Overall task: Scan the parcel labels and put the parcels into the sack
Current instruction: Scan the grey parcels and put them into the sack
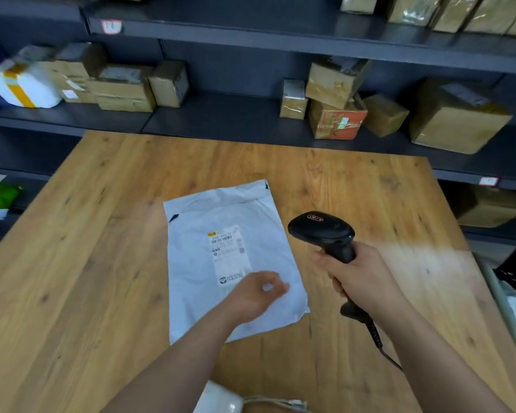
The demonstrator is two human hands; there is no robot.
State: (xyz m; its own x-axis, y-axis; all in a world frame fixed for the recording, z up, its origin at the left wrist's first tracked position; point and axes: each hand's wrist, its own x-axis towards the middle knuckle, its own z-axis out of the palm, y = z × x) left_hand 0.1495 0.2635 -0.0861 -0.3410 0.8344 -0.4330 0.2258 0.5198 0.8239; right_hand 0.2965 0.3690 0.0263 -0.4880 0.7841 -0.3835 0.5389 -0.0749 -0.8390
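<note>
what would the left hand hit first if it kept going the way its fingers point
Probably the white mailer right beneath the left hand, near its label; contact cannot be told.

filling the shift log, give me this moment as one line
right hand: holds scanner | left hand: on mailer | label: face up

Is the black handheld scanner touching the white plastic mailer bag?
Apart. The head view shows the black handheld scanner raised in the right hand, wood visible between it and the white plastic mailer bag.
</note>
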